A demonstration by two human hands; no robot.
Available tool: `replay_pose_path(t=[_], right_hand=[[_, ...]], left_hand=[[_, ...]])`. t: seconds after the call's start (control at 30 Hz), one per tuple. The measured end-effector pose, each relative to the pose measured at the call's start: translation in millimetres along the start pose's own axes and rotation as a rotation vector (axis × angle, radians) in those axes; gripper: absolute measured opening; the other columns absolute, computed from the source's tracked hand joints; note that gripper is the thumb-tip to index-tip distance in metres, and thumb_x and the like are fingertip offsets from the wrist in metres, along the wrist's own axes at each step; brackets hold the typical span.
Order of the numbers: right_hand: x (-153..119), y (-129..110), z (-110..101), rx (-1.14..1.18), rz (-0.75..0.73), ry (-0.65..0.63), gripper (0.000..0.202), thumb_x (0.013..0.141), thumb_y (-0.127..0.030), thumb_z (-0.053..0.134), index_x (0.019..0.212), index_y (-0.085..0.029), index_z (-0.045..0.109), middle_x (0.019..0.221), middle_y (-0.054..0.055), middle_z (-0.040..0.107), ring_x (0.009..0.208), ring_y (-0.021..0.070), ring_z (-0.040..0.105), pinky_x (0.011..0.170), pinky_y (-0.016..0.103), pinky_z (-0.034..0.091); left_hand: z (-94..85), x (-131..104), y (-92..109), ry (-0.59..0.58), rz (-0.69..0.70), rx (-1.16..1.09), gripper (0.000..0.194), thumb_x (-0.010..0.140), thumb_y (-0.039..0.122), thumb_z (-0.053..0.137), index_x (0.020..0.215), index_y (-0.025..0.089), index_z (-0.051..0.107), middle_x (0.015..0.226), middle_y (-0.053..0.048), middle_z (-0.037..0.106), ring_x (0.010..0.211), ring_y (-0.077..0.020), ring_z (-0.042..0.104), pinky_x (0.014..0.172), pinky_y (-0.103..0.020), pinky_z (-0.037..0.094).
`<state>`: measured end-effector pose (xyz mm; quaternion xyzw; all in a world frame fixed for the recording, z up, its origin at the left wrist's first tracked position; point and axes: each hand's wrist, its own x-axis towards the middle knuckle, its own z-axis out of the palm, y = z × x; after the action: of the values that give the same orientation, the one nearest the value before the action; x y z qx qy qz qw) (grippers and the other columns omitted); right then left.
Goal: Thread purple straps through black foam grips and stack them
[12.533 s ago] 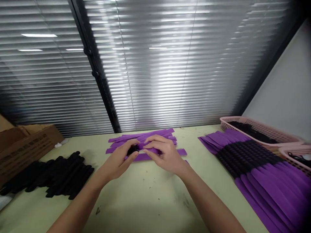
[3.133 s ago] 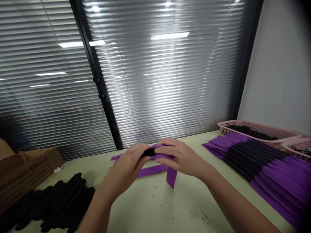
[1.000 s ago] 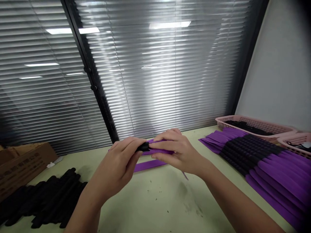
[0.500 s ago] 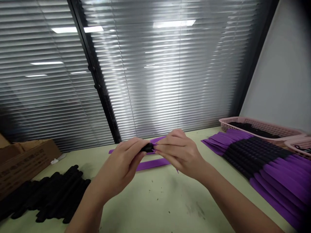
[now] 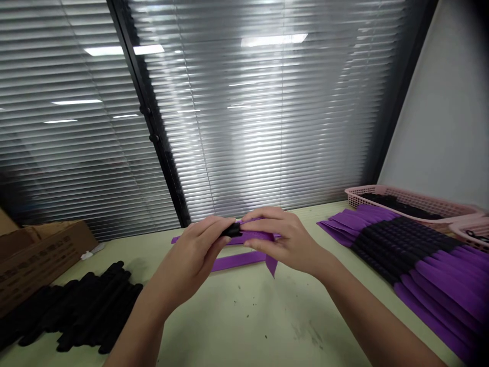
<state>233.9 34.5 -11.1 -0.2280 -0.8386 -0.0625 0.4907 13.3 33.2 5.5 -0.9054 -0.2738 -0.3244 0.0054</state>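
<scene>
My left hand (image 5: 196, 252) is closed around a short black tube (image 5: 232, 230), probably foam, its right end showing past my fingers. A purple strap (image 5: 260, 235) meets that end, and my right hand (image 5: 288, 239) grips it between thumb and fingers. The strap's free end hangs below my right palm. How far the strap runs inside the tube is hidden. Behind and under my hands, more purple straps (image 5: 237, 261) lie on the pale green table (image 5: 229, 326).
Black tubes (image 5: 84, 303) lie piled at the left, beside a cardboard box (image 5: 46, 260). At the right, purple straps with black tubes round their middles (image 5: 405, 250) lie in a row. Pink baskets (image 5: 454, 210) holding black items stand behind them. Blinds (image 5: 248, 127) rise at the back.
My right hand's fingers have spread from a tight pinch at the tube's end, so more of the purple strap shows. My left hand has hardly moved.
</scene>
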Motion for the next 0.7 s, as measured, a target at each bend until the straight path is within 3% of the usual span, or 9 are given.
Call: replay_pose_path(t=[0.17,0.4,0.57,0.7], right_hand=[[-1,1,-5,0.032,0.074,-0.019,0.022,0.087,-0.022,0.061,0.108,-0.024,0.069,0.101,0.005,0.068,0.095,0.0156,0.063,0.081,0.032,0.054],[-2,0,-1,0.007,-0.036,0.113,0.024,0.087,-0.014,0.059,0.106,-0.022,0.070,0.098,0.006,0.069,0.091,0.0152,0.064,0.077,0.031,0.056],[-2,-4,-3,-0.013,-0.044,0.177,0.024,0.085,-0.014,0.059,0.104,-0.023,0.071,0.096,0.006,0.070,0.089,0.0170,0.065,0.076,0.032,0.057],[1,-8,-7,-0.021,0.005,0.302,0.017,0.082,-0.015,0.063,0.093,-0.023,0.074,0.087,0.005,0.071,0.078,0.0163,0.066,0.067,0.030,0.056]], left_hand=[[-3.6,-1,-3,0.007,-0.014,0.044,0.036,0.096,0.024,0.041,0.131,0.028,0.044,0.117,-0.005,0.060,0.102,-0.0196,0.057,0.086,-0.036,0.049],[-4.2,-1,-1,0.013,-0.049,0.074,0.033,0.096,0.028,0.040,0.129,0.026,0.048,0.118,-0.005,0.061,0.103,-0.0198,0.058,0.085,-0.035,0.049],[-10.0,-1,-3,0.048,-0.115,0.135,0.034,0.094,0.038,0.045,0.125,0.027,0.053,0.108,-0.005,0.066,0.093,-0.0209,0.062,0.076,-0.034,0.052],[-15.2,-3,-9,-0.005,-0.146,0.116,0.032,0.094,0.038,0.044,0.121,0.025,0.056,0.108,-0.005,0.065,0.093,-0.0211,0.062,0.075,-0.034,0.052]])
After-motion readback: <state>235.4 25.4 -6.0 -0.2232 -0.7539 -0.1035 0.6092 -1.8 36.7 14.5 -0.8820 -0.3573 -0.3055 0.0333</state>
